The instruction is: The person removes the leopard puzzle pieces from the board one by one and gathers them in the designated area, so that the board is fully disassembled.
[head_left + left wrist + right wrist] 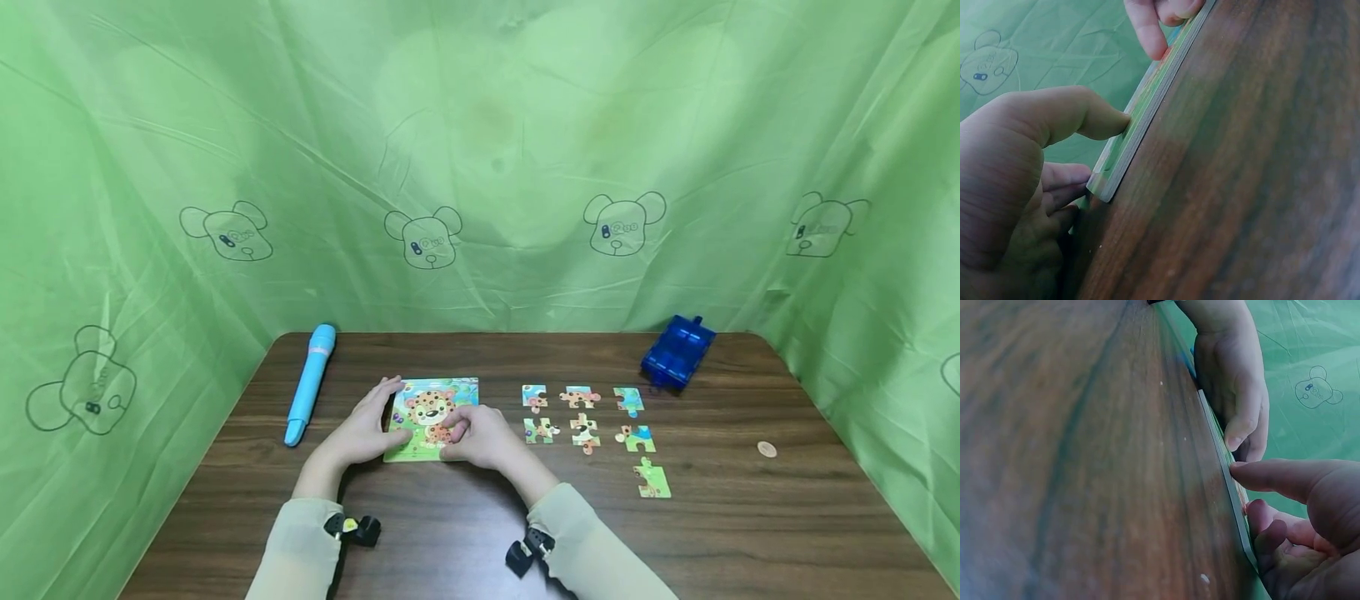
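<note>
A square jigsaw board (422, 392) with a cartoon leopard on green and blue lies flat on the table. At its left side my left hand (365, 429) holds the board, thumb on the face and fingers along the edge. In the left wrist view that thumb (1107, 120) rests near the front edge. My right hand (485, 435) is over the board's lower right part, its thumb (1266, 474) touching near the front edge and its other fingers bent against the face. Whether it pinches a piece there is hidden. Several loose jigsaw pieces (585, 432) lie to the right.
A blue stick-like pen (311, 383) lies at the left. At the back right sits a translucent dark blue box (678, 353). A small pale disc (767, 449) lies on the right of the wooden table (720, 533). Green curtain (495, 167) surrounds the back and sides.
</note>
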The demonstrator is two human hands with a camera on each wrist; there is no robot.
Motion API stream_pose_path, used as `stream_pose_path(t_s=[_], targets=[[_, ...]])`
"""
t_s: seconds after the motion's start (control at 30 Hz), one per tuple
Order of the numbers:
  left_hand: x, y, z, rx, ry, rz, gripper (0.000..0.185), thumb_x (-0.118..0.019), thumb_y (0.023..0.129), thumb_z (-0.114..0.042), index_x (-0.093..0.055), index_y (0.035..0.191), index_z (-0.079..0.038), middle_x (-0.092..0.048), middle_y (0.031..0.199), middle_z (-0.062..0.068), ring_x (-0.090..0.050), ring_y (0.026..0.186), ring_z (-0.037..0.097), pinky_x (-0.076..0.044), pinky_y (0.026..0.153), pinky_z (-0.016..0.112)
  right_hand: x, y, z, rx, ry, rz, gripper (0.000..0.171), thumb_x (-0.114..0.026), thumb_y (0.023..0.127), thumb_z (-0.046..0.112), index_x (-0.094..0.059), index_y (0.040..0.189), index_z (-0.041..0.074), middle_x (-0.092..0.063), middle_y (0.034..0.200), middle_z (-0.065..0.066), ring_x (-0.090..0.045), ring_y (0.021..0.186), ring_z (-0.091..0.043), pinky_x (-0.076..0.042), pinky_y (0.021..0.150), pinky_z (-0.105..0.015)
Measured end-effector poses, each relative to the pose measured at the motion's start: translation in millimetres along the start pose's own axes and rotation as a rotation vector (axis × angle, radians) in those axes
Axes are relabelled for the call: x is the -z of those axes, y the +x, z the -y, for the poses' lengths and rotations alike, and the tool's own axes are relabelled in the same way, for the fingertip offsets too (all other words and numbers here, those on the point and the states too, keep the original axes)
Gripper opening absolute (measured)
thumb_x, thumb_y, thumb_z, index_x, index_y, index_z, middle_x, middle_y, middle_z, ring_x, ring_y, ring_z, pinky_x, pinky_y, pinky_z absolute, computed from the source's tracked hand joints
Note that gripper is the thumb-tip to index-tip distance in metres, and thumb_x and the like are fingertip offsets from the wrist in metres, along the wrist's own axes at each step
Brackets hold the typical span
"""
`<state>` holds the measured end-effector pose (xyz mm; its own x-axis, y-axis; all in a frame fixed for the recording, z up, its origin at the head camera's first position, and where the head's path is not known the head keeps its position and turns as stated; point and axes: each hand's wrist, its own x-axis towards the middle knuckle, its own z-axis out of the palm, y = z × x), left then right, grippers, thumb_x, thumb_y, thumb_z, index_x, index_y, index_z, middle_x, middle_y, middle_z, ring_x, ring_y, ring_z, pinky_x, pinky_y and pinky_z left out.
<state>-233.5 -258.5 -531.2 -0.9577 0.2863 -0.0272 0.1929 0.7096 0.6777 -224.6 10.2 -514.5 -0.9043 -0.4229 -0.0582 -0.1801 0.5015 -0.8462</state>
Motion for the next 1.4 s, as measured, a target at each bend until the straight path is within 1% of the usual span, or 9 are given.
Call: stream_pose_path(t_s=[0.2, 0.67, 0.87, 1.03, 1.23, 1.4], targets=[[1.1, -0.4, -0.7, 0.002, -0.002, 0.003, 0.091, -0.082, 0.094, -0.032, -0.036, 0.168, -0.004, -0.026, 0.179, 0.018, -0.012, 0.167, 0.043, -0.019, 0.129, 0.071, 0.0, -0.4, 3.2, -0.014, 0.002, -0.002, 0.038, -0.097, 0.077, 0.011, -0.079, 0.111, 0.008, -0.072, 0.086, 0.0, -0.06, 0.068, -0.006, -0.052, 0.069, -0.026], [3.1, 0.4, -1.8, 0.01, -0.003, 0.015, 0.09, -0.08, 0.096, -0.031, -0.035, 0.169, -0.005, -0.025, 0.18, 0.017, -0.01, 0.168, 0.042, -0.017, 0.129, 0.071, -1.0, -1.3, 4.3, -0.006, 0.025, -0.02, 0.039, -0.097, 0.073, 0.004, -0.079, 0.107, 0.005, -0.071, 0.084, -0.004, -0.059, 0.065, -0.007, -0.051, 0.064, -0.026], [3.3, -0.2, -0.4, 0.012, -0.004, 0.015, 0.089, -0.079, 0.097, -0.031, -0.034, 0.17, -0.006, -0.025, 0.18, 0.017, -0.01, 0.168, 0.041, -0.017, 0.129, 0.072, -1.5, -1.9, 4.4, -0.012, 0.032, -0.02, 0.038, -0.097, 0.075, 0.004, -0.079, 0.107, 0.006, -0.071, 0.084, -0.004, -0.059, 0.065, -0.007, -0.051, 0.063, -0.025], [3.3, -0.8, -2.4, 0.02, -0.016, 0.018, 0.089, -0.08, 0.097, -0.03, -0.035, 0.17, -0.006, -0.024, 0.18, 0.017, -0.009, 0.168, 0.041, -0.016, 0.129, 0.071, -2.3, -2.6, 4.0, -0.019, 0.044, -0.018, 0.038, -0.097, 0.075, 0.004, -0.078, 0.108, 0.006, -0.072, 0.084, -0.004, -0.059, 0.064, -0.007, -0.051, 0.063, -0.024], [2.5, -1.2, -3.2, 0.025, -0.028, 0.015, 0.089, -0.08, 0.096, -0.027, -0.035, 0.169, -0.004, -0.024, 0.18, 0.018, -0.008, 0.168, 0.042, -0.016, 0.129, 0.071, -3.5, -2.3, 1.7, -0.016, 0.045, -0.012, 0.038, -0.097, 0.076, 0.003, -0.078, 0.109, 0.005, -0.071, 0.084, -0.004, -0.058, 0.064, -0.007, -0.05, 0.062, -0.024], [2.4, -0.7, -4.4, 0.028, -0.039, 0.017, 0.09, -0.08, 0.095, -0.027, -0.035, 0.169, -0.004, -0.024, 0.18, 0.017, -0.008, 0.168, 0.041, -0.016, 0.13, 0.071, -2.8, -1.9, 1.3, -0.018, 0.04, -0.013, 0.038, -0.097, 0.076, 0.005, -0.078, 0.109, 0.007, -0.071, 0.085, -0.003, -0.057, 0.064, -0.007, -0.05, 0.061, -0.024]])
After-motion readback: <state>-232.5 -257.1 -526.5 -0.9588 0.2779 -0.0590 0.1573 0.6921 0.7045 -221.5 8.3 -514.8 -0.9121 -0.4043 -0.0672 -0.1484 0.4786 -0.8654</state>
